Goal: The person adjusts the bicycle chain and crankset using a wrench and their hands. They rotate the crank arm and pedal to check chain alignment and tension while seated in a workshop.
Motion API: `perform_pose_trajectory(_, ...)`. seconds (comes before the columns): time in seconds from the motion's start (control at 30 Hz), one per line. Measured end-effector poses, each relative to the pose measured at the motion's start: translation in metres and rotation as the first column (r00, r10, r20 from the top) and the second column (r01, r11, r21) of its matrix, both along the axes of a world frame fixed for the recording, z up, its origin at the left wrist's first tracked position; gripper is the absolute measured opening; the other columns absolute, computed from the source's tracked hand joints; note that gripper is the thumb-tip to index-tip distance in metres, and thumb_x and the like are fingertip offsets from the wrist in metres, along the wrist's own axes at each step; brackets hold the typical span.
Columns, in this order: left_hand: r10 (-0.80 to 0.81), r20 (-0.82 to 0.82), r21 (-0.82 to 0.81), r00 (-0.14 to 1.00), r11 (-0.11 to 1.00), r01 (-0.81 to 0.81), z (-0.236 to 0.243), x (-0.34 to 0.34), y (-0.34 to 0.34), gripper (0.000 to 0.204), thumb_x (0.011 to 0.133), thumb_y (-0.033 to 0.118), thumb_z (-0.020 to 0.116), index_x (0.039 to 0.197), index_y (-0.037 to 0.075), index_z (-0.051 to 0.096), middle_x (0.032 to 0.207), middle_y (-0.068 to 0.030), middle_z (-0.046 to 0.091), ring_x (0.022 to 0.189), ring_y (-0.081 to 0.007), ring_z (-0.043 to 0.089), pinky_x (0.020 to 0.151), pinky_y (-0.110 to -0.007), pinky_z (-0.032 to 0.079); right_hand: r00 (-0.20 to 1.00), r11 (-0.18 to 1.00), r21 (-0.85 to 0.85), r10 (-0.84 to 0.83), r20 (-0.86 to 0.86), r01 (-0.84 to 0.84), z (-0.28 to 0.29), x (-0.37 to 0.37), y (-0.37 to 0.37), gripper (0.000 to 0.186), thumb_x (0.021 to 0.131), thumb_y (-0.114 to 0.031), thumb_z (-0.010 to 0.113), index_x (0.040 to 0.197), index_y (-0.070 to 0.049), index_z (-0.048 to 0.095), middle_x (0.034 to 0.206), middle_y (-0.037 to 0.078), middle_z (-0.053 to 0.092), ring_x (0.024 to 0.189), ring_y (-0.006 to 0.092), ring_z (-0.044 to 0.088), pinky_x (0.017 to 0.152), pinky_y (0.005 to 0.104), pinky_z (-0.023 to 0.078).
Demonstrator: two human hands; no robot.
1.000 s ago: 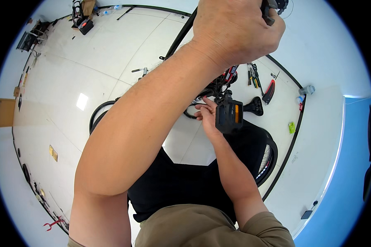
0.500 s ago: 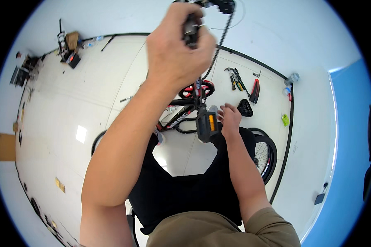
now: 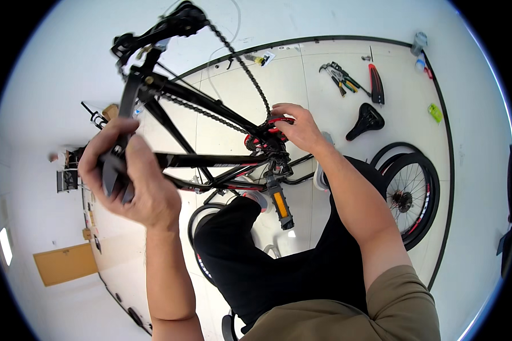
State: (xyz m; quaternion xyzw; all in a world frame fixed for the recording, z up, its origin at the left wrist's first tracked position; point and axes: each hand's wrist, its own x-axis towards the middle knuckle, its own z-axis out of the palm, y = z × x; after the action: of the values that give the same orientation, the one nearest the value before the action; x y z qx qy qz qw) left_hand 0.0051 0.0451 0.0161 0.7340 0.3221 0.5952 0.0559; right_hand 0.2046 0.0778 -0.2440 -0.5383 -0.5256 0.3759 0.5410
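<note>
Bike frame [image 3: 210,162] gripped by L hand [image 3: 128,179], fingers clamped; R hand [image 3: 298,128] fingers curled on chainring [image 3: 264,139]. Frame to be kept steady while chain [image 3: 242,65] is seated.

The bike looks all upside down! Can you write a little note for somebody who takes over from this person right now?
Left hand: fingers wrapped around a dark frame tube of the black bike frame, holding it up.
Right hand: fingers on the red and black crank area, beside the chain.
Pedal with its orange reflector hangs below the crank.
Done: both wheels are off; two wheels lie on the floor to the right, with the saddle and hand tools beyond.
Left: the frame is bare of wheels and saddle, and the chain hangs slack. Keep hold of the frame when you take over.
</note>
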Motion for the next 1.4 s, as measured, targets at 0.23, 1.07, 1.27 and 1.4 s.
perform_pose_trajectory(0.23, 0.037, 0.011, -0.05, 0.999, 0.998, -0.037, 0.007, 0.004, -0.013, 0.027, 0.091, -0.004, 0.054, 0.116, 0.004, 0.049, 0.104, -0.0206, 0.064, 0.069, -0.0108, 0.051, 0.079, -0.03, 0.045, 0.976, 0.968, -0.134, 0.202, -0.079, -0.211, 0.005, -0.005, 0.02, 0.023, 0.087, -0.006, 0.07, 0.108, 0.002, 0.072, 0.115, 0.013, 0.07, 0.1, 0.0201, 0.069, 0.091, 0.0325, 0.055)
perform_pose_trajectory(1.07, 0.019, 0.015, -0.071, 1.0, 0.997, -0.018, 0.006, 0.005, -0.015, 0.026, 0.093, -0.002, 0.051, 0.118, 0.007, 0.05, 0.107, -0.0207, 0.063, 0.058, -0.0091, 0.049, 0.066, -0.022, 0.047, 0.931, 0.963, -0.175, 0.137, -0.34, -0.205, 0.01, 0.008, 0.025, 0.02, 0.093, -0.014, 0.071, 0.105, 0.002, 0.075, 0.09, 0.005, 0.073, 0.084, 0.009, 0.065, 0.078, 0.0242, 0.052)
perform_pose_trajectory(1.27, 0.0, 0.018, -0.06, 1.0, 0.998, 0.001, 0.007, 0.002, -0.014, 0.026, 0.093, -0.001, 0.053, 0.118, 0.006, 0.052, 0.107, -0.0215, 0.064, 0.058, -0.0087, 0.048, 0.062, -0.021, 0.046, 0.885, 0.953, -0.174, 0.148, -0.441, -0.246, 0.011, 0.008, 0.026, 0.017, 0.092, -0.01, 0.07, 0.104, 0.002, 0.073, 0.093, 0.006, 0.074, 0.087, 0.0109, 0.068, 0.082, 0.0245, 0.054)
perform_pose_trajectory(1.4, 0.035, 0.023, -0.072, 0.999, 0.997, -0.033, 0.006, 0.005, -0.013, 0.027, 0.092, 0.001, 0.055, 0.118, 0.006, 0.048, 0.109, -0.0243, 0.062, 0.054, -0.0083, 0.047, 0.053, -0.02, 0.042, 0.878, 0.949, -0.169, 0.166, -0.449, -0.266, 0.016, 0.008, 0.024, 0.018, 0.091, -0.008, 0.07, 0.105, 0.002, 0.072, 0.094, 0.008, 0.074, 0.088, 0.0123, 0.069, 0.084, 0.0252, 0.055)
